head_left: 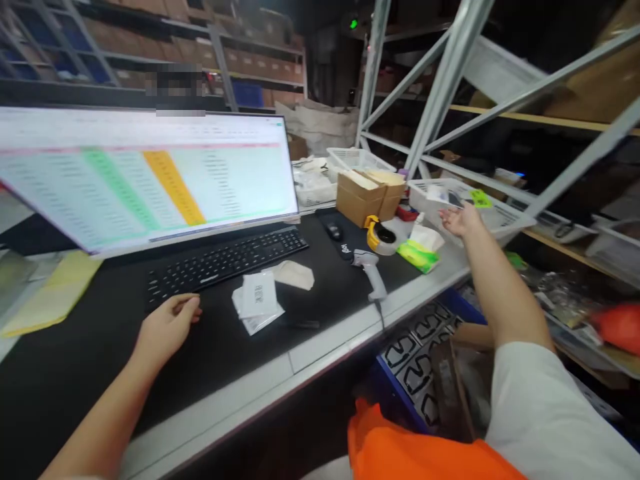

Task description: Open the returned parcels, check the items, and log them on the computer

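My left hand rests on the black desk mat, just in front of the black keyboard. Its fingers are curled in towards the thumb, and nothing shows between them. To its right lie small white packets, the top one with dark print, and a beige piece of paper. My right hand is stretched out at the near side of a white plastic basket, palm turned up and fingers apart, holding nothing. Small packages and a bright yellow-green label show in that basket.
A large monitor stands behind the keyboard. Farther right are a barcode scanner, a mouse, a tape dispenser, a tissue pack and a cardboard box. Below the desk's edge sits a blue bin; metal shelving rises at right.
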{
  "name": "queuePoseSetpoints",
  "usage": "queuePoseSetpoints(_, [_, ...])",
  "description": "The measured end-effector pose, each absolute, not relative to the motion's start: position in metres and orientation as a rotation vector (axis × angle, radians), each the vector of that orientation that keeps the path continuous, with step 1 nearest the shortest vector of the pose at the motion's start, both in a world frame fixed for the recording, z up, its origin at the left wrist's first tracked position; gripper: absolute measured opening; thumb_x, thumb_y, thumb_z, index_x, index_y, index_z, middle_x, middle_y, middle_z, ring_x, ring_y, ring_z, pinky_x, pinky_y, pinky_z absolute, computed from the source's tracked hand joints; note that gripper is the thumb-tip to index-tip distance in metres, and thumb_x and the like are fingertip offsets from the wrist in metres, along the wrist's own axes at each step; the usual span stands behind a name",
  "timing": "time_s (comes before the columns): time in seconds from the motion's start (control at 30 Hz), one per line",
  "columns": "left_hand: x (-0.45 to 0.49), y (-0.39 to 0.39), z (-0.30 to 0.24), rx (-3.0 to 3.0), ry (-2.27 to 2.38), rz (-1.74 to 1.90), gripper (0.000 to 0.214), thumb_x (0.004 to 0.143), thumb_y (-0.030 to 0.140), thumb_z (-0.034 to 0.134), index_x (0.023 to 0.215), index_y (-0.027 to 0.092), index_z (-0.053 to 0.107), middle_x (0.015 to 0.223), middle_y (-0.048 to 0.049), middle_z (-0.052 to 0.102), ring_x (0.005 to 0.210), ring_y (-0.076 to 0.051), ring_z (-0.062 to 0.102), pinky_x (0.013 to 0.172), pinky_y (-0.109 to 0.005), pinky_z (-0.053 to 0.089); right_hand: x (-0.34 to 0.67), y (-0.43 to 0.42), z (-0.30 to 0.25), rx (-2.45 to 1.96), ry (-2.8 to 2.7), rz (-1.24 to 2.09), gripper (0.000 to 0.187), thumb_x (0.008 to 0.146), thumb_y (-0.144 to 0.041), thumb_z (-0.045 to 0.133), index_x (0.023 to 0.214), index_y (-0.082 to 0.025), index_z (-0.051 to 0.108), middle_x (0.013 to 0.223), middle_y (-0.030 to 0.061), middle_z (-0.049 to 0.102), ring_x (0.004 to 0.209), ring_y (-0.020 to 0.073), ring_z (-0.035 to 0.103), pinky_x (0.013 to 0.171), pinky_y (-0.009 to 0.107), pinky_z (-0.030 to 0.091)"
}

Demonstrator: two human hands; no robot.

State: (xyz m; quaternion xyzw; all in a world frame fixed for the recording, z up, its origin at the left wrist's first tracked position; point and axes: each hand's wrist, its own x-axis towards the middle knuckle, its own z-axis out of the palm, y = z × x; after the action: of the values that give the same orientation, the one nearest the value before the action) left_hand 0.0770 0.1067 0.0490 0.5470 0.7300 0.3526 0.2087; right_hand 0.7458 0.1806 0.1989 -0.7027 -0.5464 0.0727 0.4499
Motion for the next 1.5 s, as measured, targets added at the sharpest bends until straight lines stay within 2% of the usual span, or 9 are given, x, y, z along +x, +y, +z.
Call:
queuePoseSetpoints(0.1, [0.066,0.108,0.035,1.551,1.973,0.939,0.040,0.078,0.057,0.052,0.096,0.024,0.067,0.079,-0.0016,0.077,0.077,-0.025,0.074,0.080,-0.038,0.060,0.689,0.182,0.155,-1.752,-1.447,0.468,0.052,0.108,-0.043,0.030,0.096,-0.009,0.066,0.082,0.0192,0.074,0.063,0.0192,0.069,0.057,0.030,0.048])
queuePoseSetpoints(0.23, [0.057,0.125,0.022,1.847,1.898,0.763,0.046,0.082,0.059,0.053,0.099,0.021,0.074,0.094,-0.0073,0.079,0.088,-0.028,0.073,0.087,-0.039,0.057,0.571,0.196,0.082,-1.706,-1.720,0.662,0.033,0.096,-0.043,0.057,0.096,-0.015,0.072,0.088,0.0128,0.077,0.073,0.0216,0.072,0.065,0.030,0.054])
queuePoseSetpoints(0.3, [0.054,0.142,0.019,2.036,1.910,0.713,0.043,0.089,0.052,0.048,0.098,0.021,0.075,0.104,-0.0097,0.078,0.096,-0.029,0.071,0.094,-0.041,0.055,0.517,0.217,0.059,-1.694,-1.846,0.618,0.025,0.091,-0.041,0.064,0.096,-0.019,0.076,0.098,0.0102,0.077,0.090,0.0230,0.073,0.082,0.033,0.056])
queuePoseSetpoints(0.37, [0.054,0.161,0.016,2.123,2.009,0.751,0.041,0.093,0.045,0.045,0.100,0.019,0.075,0.113,-0.0132,0.075,0.108,-0.031,0.068,0.104,-0.044,0.051,0.479,0.249,0.048,-1.734,-1.880,0.464,0.026,0.093,-0.035,0.060,0.108,-0.020,0.076,0.121,0.0116,0.073,0.118,0.0259,0.064,0.103,0.039,0.048])
queuePoseSetpoints(0.47, [0.057,0.183,0.007,2.095,2.304,0.808,0.046,0.093,0.045,0.053,0.123,0.014,0.071,0.143,-0.0211,0.060,0.139,-0.040,0.049,0.114,-0.055,0.042,0.453,0.296,0.042,-1.896,-1.775,0.209,0.044,0.095,-0.026,0.051,0.135,-0.012,0.064,0.153,0.0232,0.047,0.143,0.0361,0.041,0.115,0.054,0.034])
queuePoseSetpoints(0.57, [0.059,0.190,-0.006,2.050,2.427,0.745,0.060,0.095,0.052,0.053,0.142,0.015,0.060,0.160,-0.0223,0.043,0.151,-0.044,0.033,0.118,-0.063,0.033,0.455,0.324,0.030,-2.034,-1.708,0.103,0.056,0.094,-0.028,0.053,0.146,-0.007,0.055,0.157,0.0303,0.037,0.136,0.0424,0.045,0.107,0.060,0.038])
queuePoseSetpoints(0.67, [0.058,0.187,-0.016,2.024,2.410,0.694,0.063,0.099,0.053,0.046,0.148,0.015,0.054,0.162,-0.0224,0.041,0.151,-0.042,0.033,0.121,-0.064,0.027,0.462,0.334,0.012,-2.067,-1.732,0.012,0.058,0.094,-0.029,0.053,0.149,-0.013,0.053,0.156,0.0255,0.040,0.129,0.0394,0.052,0.106,0.055,0.041])
queuePoseSetpoints(1.03, [0.059,0.175,-0.010,1.902,2.378,0.751,0.063,0.098,0.052,0.048,0.149,0.018,0.054,0.163,-0.0219,0.039,0.154,-0.044,0.027,0.122,-0.072,0.018,0.472,0.349,-0.008,-2.096,-1.708,-0.106,0.059,0.096,-0.034,0.051,0.151,-0.015,0.054,0.151,0.0252,0.046,0.125,0.0421,0.056,0.102,0.054,0.046])
queuePoseSetpoints(1.5, [0.058,0.176,-0.013,1.899,2.358,0.695,0.065,0.099,0.053,0.044,0.152,0.016,0.051,0.166,-0.0217,0.034,0.155,-0.044,0.022,0.122,-0.073,0.014,0.487,0.358,-0.024,-1.967,-1.724,-0.081,0.054,0.096,-0.033,0.056,0.145,-0.010,0.063,0.148,0.0298,0.049,0.124,0.0404,0.054,0.097,0.049,0.039])
